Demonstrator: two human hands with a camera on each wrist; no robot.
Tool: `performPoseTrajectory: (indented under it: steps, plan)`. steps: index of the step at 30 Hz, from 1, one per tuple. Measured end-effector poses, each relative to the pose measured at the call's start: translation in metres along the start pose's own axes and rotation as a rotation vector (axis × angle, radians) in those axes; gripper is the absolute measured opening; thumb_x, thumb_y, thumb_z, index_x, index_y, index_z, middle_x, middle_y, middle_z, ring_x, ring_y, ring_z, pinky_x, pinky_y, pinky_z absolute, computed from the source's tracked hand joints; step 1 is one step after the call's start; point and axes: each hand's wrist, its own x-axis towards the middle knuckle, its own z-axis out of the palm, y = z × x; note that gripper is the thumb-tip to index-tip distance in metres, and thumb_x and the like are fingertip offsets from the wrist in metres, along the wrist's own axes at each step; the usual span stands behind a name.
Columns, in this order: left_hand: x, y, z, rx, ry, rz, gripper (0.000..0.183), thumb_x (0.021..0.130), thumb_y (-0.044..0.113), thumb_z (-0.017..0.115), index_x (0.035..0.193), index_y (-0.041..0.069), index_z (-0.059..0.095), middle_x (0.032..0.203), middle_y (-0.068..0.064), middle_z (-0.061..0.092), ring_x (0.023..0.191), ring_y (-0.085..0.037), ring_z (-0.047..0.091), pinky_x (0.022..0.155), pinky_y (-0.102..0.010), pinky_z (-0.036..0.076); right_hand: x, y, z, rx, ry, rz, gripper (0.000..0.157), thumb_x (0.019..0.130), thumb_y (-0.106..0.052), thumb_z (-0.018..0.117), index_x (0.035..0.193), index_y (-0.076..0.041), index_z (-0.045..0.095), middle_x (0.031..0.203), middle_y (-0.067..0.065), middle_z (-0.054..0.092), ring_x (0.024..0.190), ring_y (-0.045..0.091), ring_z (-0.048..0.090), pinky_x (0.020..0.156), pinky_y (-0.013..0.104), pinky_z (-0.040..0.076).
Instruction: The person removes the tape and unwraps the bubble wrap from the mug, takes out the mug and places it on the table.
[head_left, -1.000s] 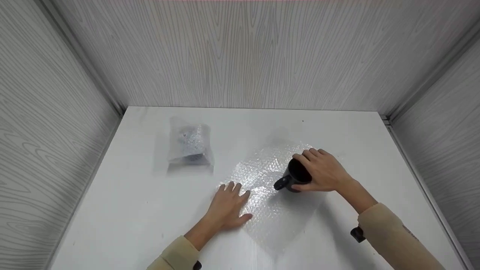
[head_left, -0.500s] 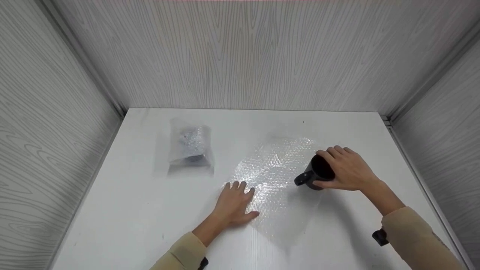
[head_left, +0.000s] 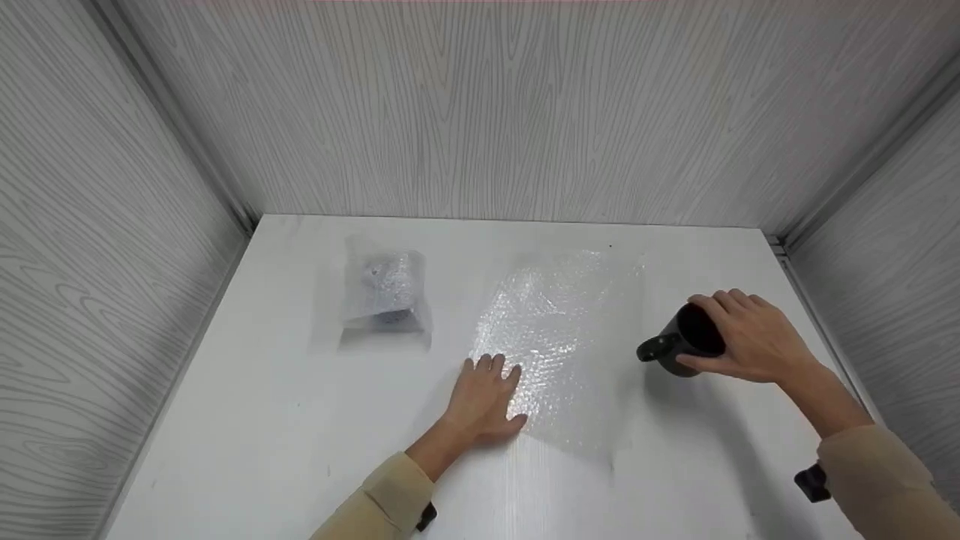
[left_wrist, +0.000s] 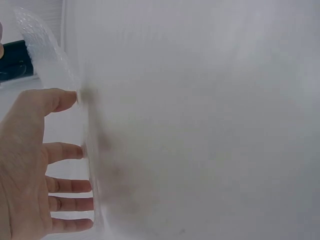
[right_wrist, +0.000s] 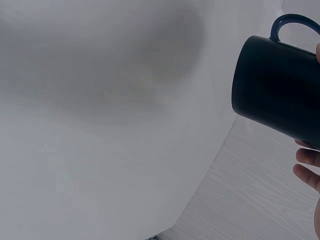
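My right hand (head_left: pixel 750 337) grips a black mug (head_left: pixel 684 341) by its rim, thumb on the near side and fingers over the far side. The mug's handle points left, and in the right wrist view the mug (right_wrist: pixel 275 90) hangs over the white table with its shadow below. My left hand (head_left: pixel 484 401) lies with straight, spread fingers on the lower left edge of a clear bubble wrap sheet (head_left: pixel 562 337). In the left wrist view, the fingertips (left_wrist: pixel 70 186) touch the sheet's edge.
A clear bubble-wrapped packet (head_left: pixel 386 289) with something dark inside lies at the back left of the white table (head_left: pixel 247 420). Grey wood-grain panels (head_left: pixel 480 112) close in the back and both sides.
The mug has moved right in my right hand, off the bubble wrap to beside it. My left hand has slid slightly right, and the sheet has turned and shifted a little.
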Motion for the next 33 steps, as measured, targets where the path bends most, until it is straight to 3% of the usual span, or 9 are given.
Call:
performPoseTrajectory:
  steps: [9,17,24,33]
  plan:
    - [0.014,0.012,0.001,0.002,0.007,-0.04,0.081,0.089,0.078,0.056,0.144,0.019,0.063,0.127,-0.009,0.066,0.115,-0.025,0.065,0.092,-0.042,0.055,-0.024,0.026,0.003,-0.001,0.0,0.036,0.086,0.071,-0.06,0.086,0.129,-0.003,0.059,0.1,0.022,0.069,0.088,0.038,0.066,0.07,0.051,0.056]
    - [0.023,0.024,-0.003,0.005,-0.014,-0.068,0.084,0.091,0.081,0.052,0.145,0.018,0.061,0.131,-0.009,0.065,0.121,-0.026,0.063,0.095,-0.043,0.055,-0.045,0.047,0.002,0.032,-0.091,0.153,0.083,0.075,-0.058,0.086,0.129,-0.002,0.057,0.103,0.023,0.068,0.091,0.04,0.065,0.066,0.057,0.057]
    - [0.035,0.034,-0.006,0.018,-0.034,-0.095,0.087,0.092,0.083,0.049,0.147,0.018,0.06,0.132,-0.009,0.064,0.122,-0.026,0.063,0.096,-0.042,0.054,-0.059,0.061,0.001,0.057,-0.19,0.253,0.085,0.081,-0.062,0.081,0.136,-0.003,0.053,0.112,0.027,0.065,0.095,0.042,0.065,0.059,0.056,0.055]
    - [0.048,0.047,-0.007,0.036,-0.046,-0.124,0.09,0.091,0.086,0.047,0.146,0.017,0.06,0.129,-0.008,0.066,0.118,-0.024,0.064,0.092,-0.04,0.054,-0.073,0.073,0.008,0.081,-0.212,0.295,0.086,0.084,-0.06,0.08,0.139,0.001,0.052,0.115,0.028,0.064,0.098,0.045,0.065,0.065,0.059,0.056]
